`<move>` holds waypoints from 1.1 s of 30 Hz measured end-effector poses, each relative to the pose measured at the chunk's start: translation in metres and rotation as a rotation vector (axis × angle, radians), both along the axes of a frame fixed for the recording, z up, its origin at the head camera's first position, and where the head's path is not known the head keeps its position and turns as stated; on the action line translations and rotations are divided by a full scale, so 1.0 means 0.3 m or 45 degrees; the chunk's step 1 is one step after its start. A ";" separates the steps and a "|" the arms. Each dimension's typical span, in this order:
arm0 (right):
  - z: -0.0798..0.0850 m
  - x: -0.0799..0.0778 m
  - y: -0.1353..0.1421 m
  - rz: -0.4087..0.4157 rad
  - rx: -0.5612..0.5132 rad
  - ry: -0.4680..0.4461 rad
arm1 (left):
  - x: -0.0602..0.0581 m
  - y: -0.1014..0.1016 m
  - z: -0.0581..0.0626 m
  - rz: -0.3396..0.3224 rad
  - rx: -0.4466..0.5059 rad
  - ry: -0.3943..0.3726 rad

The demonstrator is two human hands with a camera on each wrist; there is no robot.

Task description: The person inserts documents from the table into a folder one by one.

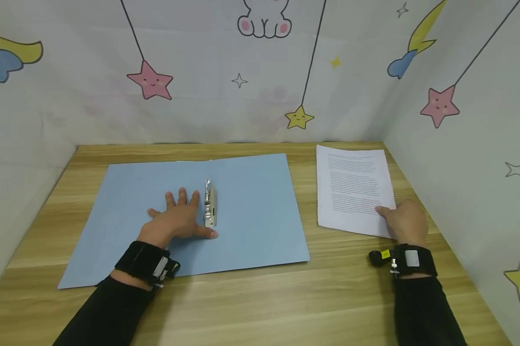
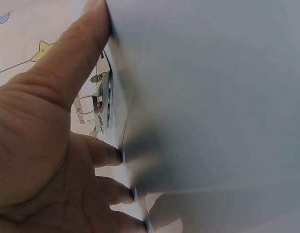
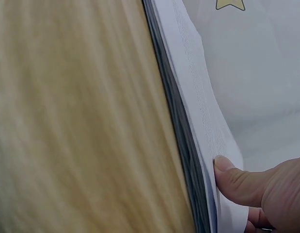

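Note:
A light blue folder (image 1: 260, 206) lies spread flat on the table, with a metal lever clip (image 1: 212, 205) standing at its middle. Fingers spread, my left hand (image 1: 175, 221) rests on the folder just left of the clip; the thumb reaches below the clip's near end. The left wrist view shows the clip (image 2: 99, 104) beyond the thumb. At the right, my right hand (image 1: 408, 223) pinches the near right edge of a stack of printed paper (image 1: 355, 185). In the right wrist view its thumb lies on the top sheet (image 3: 203, 107); the other fingers are mostly hidden.
The wood-grain table (image 1: 285, 302) is bounded by a white patterned curtain (image 1: 199, 115) at the back and sides. A strip of table separates the folder from the paper stack. Both wrists wear black camera straps (image 1: 140, 262).

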State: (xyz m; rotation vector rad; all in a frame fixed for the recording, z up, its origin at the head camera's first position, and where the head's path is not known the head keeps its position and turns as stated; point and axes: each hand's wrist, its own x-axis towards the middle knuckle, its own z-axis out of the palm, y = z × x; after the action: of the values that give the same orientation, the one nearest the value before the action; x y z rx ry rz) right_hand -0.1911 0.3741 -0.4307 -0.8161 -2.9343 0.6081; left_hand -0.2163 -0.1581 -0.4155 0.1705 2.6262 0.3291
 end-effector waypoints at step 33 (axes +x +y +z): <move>0.088 0.029 -0.035 0.020 -0.079 0.309 | 0.014 0.003 0.005 0.019 -0.011 0.035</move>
State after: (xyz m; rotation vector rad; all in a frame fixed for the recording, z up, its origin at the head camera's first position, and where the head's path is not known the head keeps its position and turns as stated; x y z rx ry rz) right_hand -0.1824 0.3636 -0.4043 -0.6716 -2.7166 0.7457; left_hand -0.2120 -0.1572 -0.4140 0.1538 2.6567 0.3221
